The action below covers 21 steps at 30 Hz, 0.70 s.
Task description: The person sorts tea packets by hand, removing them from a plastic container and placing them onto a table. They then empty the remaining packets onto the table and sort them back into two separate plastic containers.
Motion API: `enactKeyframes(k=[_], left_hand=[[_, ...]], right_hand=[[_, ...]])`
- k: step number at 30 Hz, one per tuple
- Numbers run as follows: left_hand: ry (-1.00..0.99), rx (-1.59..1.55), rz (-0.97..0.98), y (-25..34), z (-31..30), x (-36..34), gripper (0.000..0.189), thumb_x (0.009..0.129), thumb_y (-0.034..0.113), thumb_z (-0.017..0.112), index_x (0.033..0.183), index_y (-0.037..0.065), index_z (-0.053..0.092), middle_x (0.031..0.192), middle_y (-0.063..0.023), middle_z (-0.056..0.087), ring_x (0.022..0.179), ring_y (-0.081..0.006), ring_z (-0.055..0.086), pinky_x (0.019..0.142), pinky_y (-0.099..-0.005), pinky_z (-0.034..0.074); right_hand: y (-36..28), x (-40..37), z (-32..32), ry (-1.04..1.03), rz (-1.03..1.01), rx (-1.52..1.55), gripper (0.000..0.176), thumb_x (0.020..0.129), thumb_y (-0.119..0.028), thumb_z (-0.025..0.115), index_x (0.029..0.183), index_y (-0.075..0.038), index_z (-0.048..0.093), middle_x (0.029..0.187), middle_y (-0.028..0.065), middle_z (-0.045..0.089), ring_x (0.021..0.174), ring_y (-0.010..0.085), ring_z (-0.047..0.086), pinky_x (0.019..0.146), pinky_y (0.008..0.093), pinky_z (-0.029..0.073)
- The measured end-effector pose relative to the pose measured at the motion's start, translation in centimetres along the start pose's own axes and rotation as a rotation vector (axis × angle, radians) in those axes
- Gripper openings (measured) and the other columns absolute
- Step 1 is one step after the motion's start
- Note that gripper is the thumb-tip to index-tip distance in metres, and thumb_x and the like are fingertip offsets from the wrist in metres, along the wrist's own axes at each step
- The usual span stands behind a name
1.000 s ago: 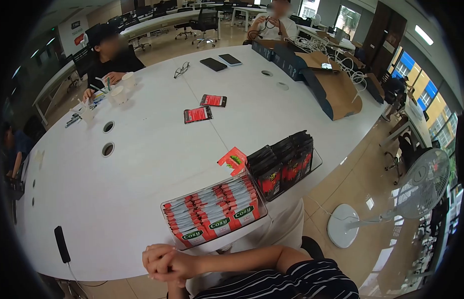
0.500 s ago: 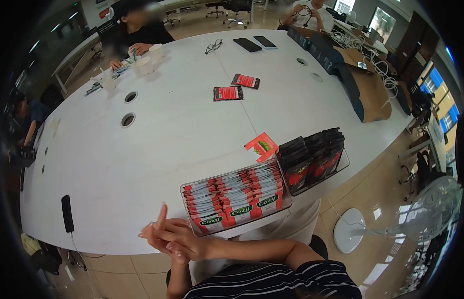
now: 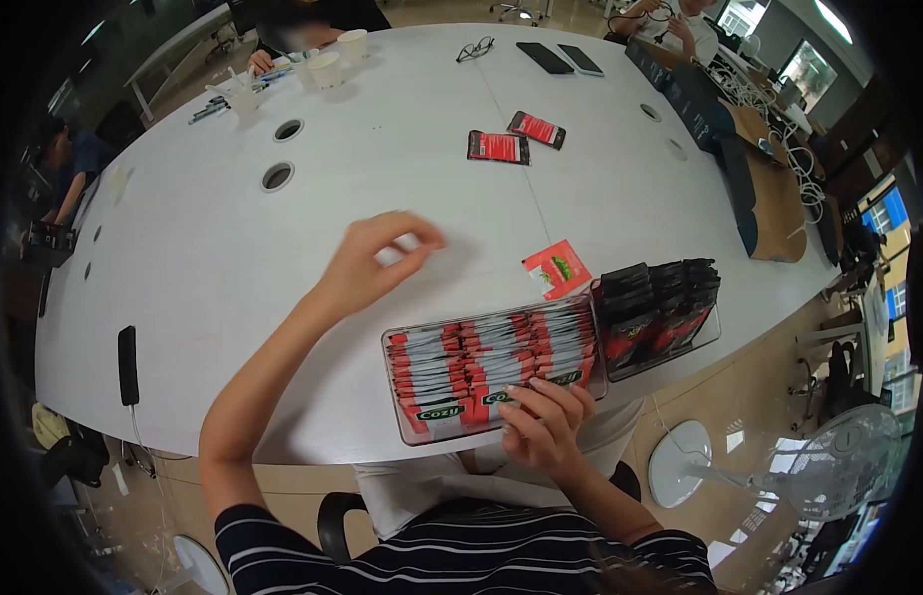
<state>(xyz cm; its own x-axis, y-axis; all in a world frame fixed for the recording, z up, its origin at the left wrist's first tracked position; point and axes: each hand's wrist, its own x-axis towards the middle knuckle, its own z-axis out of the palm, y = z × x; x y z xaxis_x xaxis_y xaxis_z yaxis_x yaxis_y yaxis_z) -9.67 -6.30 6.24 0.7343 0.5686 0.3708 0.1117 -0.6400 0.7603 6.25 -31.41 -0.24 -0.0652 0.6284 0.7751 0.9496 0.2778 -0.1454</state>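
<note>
My left hand (image 3: 377,263) hovers over the white table, fingers curved toward the thumb with a gap between them. It looks slightly blurred and holds nothing that I can see. At the front of a clear tray (image 3: 393,382) my right hand (image 3: 546,426) rests its bent, parted fingers against the packets. Tightly packed red-and-white Cozy sachets (image 3: 498,362) stand in rows there. Right beside it, a second clear tray (image 3: 670,362) contains black-and-red packets (image 3: 660,307). A single red sachet (image 3: 558,269) lies flat behind the trays.
Two black-and-red packets (image 3: 499,147) lie mid-table. Farther back are glasses (image 3: 475,49), two phones (image 3: 546,58) and paper cups (image 3: 325,69). Open cardboard boxes (image 3: 779,198) and white cables line the right edge. A black power bank-like object (image 3: 128,365) lies left. A fan (image 3: 838,461) stands right.
My hands were clasped together left of the sachet tray. They have separated: the left reached forward over the table, the right moved to the tray's front. The view has shifted.
</note>
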Motion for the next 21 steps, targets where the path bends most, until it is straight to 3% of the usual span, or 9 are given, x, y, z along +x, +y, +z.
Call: enactKeyframes(k=[2, 4, 7, 10, 13, 16, 19, 21], left_hand=[[-0.182, -0.07, 0.074, -1.8, 2.7, 3.9, 0.019, 0.084, 0.007, 0.065, 0.103, 0.005, 0.068, 0.103, -0.0074, 0.069, 0.095, -0.0209, 0.065, 0.082, -0.0336, 0.052], [-0.308, -0.034, 0.356, -3.1, 6.2, 6.8, 0.033, 0.081, 0.011, 0.069, 0.114, 0.006, 0.065, 0.114, -0.0091, 0.067, 0.103, -0.0259, 0.063, 0.09, -0.0397, 0.049], [-0.387, 0.093, 0.57, -3.7, 11.3, 8.9, 0.046, 0.08, 0.018, 0.07, 0.123, 0.007, 0.059, 0.123, -0.0102, 0.062, 0.11, -0.0281, 0.06, 0.097, -0.0431, 0.046], [-0.242, 0.291, 0.777, -4.3, 13.8, 9.7, 0.048, 0.082, 0.02, 0.066, 0.126, 0.007, 0.055, 0.125, -0.0109, 0.061, 0.109, -0.0263, 0.061, 0.089, -0.0409, 0.051], [-0.453, 0.645, 0.691, -3.8, 14.8, 10.4, 0.04, 0.084, 0.019, 0.062, 0.121, 0.006, 0.057, 0.119, -0.0094, 0.063, 0.102, -0.0249, 0.064, 0.077, -0.0384, 0.056], [-0.304, 0.574, 0.739, -3.3, 13.1, 10.6, 0.024, 0.083, 0.011, 0.057, 0.107, 0.005, 0.06, 0.092, -0.0063, 0.062, 0.073, -0.0289, 0.066, 0.06, -0.0379, 0.054], [-0.231, 0.339, 0.571, -1.9, 9.5, 11.4, 0.023, 0.082, 0.01, 0.06, 0.104, 0.006, 0.062, 0.09, -0.0084, 0.061, 0.072, -0.0303, 0.064, 0.062, -0.0385, 0.053], [-0.111, 0.186, 0.573, -0.4, 6.9, 11.6, 0.022, 0.08, 0.011, 0.065, 0.101, 0.006, 0.064, 0.088, -0.0095, 0.06, 0.071, -0.0302, 0.063, 0.064, -0.0389, 0.051]], right_hand=[[-0.2, -0.1, 0.0, -0.071, -0.013, -0.045, 0.02, 0.09, -0.028, 0.055, 0.106, -0.022, 0.066, 0.11, -0.0029, 0.064, 0.11, 0.0162, 0.054, 0.102, 0.0378, 0.027], [-0.3, -0.2, -0.2, -0.094, 0.019, -0.052, 0.022, 0.088, -0.03, 0.058, 0.106, -0.023, 0.069, 0.111, -0.0043, 0.064, 0.109, 0.0145, 0.055, 0.102, 0.0354, 0.028], [-0.3, -0.3, 0.1, -0.058, 0.02, -0.067, 0.024, 0.087, -0.032, 0.058, 0.105, -0.023, 0.07, 0.111, -0.0045, 0.064, 0.108, 0.0151, 0.055, 0.099, 0.0334, 0.031], [-0.1, -0.5, 0.3, -0.039, 0.012, -0.068, 0.024, 0.088, -0.033, 0.055, 0.103, -0.022, 0.071, 0.11, -0.0032, 0.062, 0.107, 0.0162, 0.054, 0.094, 0.0327, 0.034], [-0.1, -0.5, 0.5, -0.049, 0.0, -0.089, 0.027, 0.093, -0.037, 0.048, 0.1, -0.022, 0.07, 0.108, -0.0011, 0.059, 0.106, 0.0177, 0.052, 0.092, 0.0346, 0.033], [0.0, -0.5, 0.5, -0.038, -0.007, -0.108, 0.028, 0.092, -0.038, 0.048, 0.098, -0.022, 0.07, 0.108, -0.0005, 0.058, 0.105, 0.018, 0.053, 0.091, 0.0343, 0.034], [-0.2, -0.3, 0.8, 0.016, 0.011, -0.119, 0.028, 0.091, -0.038, 0.049, 0.094, -0.022, 0.071, 0.103, -0.0001, 0.055, 0.101, 0.0193, 0.052, 0.088, 0.0348, 0.035], [-0.2, -0.6, 1.0, 0.025, 0.017, -0.131, 0.028, 0.09, -0.038, 0.049, 0.093, -0.022, 0.072, 0.101, 0.0, 0.054, 0.098, 0.0195, 0.052, 0.087, 0.0353, 0.035]])
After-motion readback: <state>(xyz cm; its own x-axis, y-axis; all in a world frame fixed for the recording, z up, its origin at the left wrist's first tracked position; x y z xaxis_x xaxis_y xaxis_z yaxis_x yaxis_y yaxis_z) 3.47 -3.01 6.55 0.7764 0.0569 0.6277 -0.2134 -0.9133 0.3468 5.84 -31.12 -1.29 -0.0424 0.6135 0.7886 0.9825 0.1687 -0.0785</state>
